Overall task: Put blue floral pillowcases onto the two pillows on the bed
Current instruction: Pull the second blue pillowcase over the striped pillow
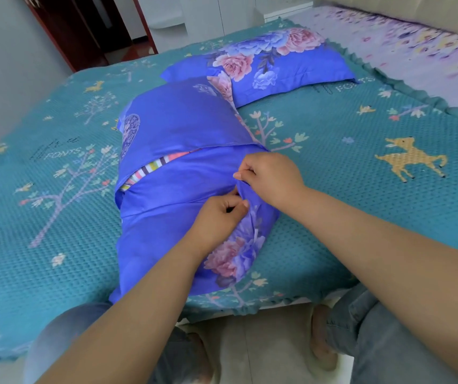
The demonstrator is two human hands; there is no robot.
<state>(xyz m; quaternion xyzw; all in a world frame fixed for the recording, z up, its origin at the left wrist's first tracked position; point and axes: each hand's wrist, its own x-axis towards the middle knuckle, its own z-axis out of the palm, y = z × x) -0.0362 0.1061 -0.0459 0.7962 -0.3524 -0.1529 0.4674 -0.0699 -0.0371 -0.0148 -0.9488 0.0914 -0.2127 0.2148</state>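
The near pillow (183, 173) lies in the middle of the frame on the bed (333, 167), running from the lower edge up toward the centre. A blue floral pillowcase (166, 225) covers most of it; where the case's two flaps meet, a slit across the pillow shows a band of striped fabric (153, 170) underneath. The left hand (222, 214) is curled, its fingertips pinching a fold of the case at the pillow's right side. The right hand (272, 178), just above and touching the same spot, also grips the blue cloth between thumb and fingers. Both bare forearms come in from the bottom of the frame.

The second pillow (263, 65) sits in the upper centre, fully cased in the same blue floral print, its lower left corner tucked against the near one. Under both is a teal bedspread with trees and a yellow deer (410, 159) at right. A purple floral sheet (405, 51) fills the upper right, and a dark doorway (83, 26) the upper left.
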